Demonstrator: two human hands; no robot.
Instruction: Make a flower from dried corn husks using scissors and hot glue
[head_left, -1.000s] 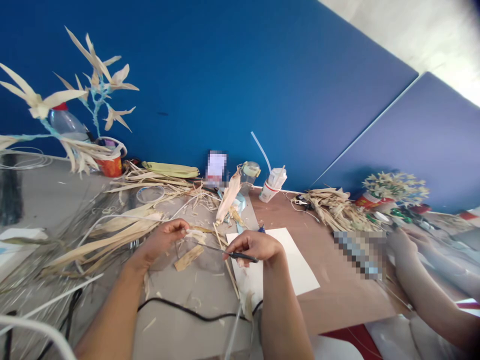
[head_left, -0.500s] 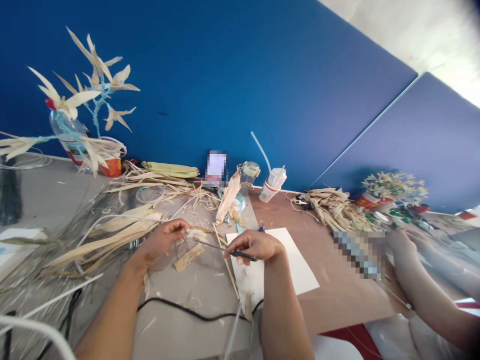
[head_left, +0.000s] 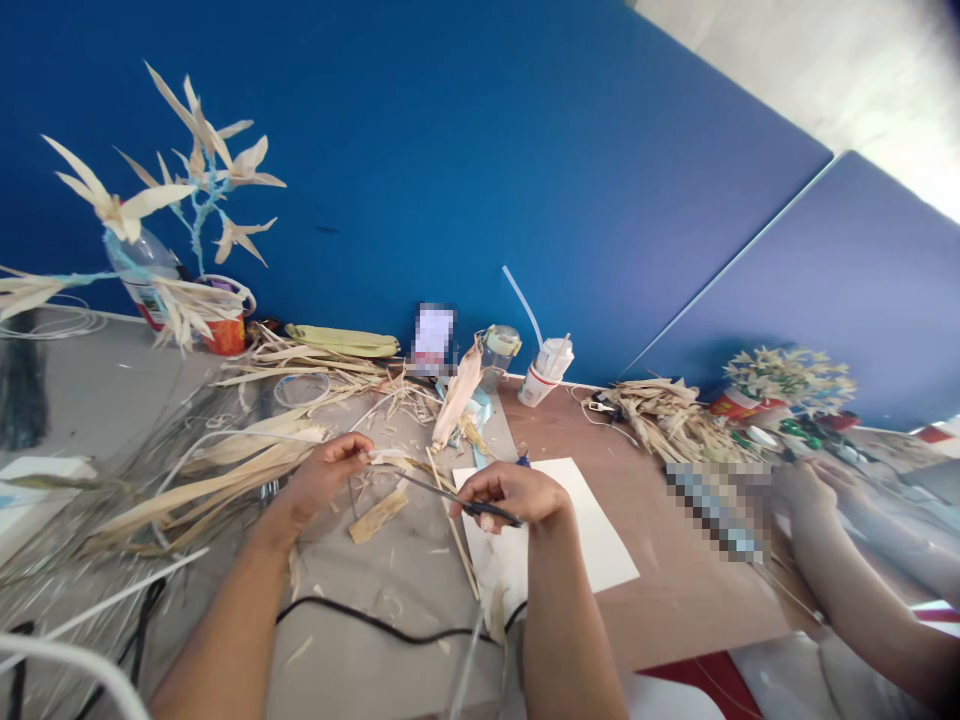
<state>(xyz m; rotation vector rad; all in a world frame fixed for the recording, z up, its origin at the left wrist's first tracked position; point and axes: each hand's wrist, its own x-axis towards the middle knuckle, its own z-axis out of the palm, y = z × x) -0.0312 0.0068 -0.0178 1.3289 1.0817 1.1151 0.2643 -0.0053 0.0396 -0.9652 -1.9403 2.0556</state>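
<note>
Pale dried husk strip [head_left: 390, 458], centre frame, pinched steady by left hand [head_left: 326, 472] for black-handled scissors [head_left: 444, 496] clenched in right hand [head_left: 511, 494].

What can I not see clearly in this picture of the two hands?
1. Head view: scissors handles, hidden inside the right hand; blades too thin to tell open or closed.
2. Head view: near end of the husk strip, covered by the left hand.
3. Head view: blurred patch beside a co-worker's hand.
</note>
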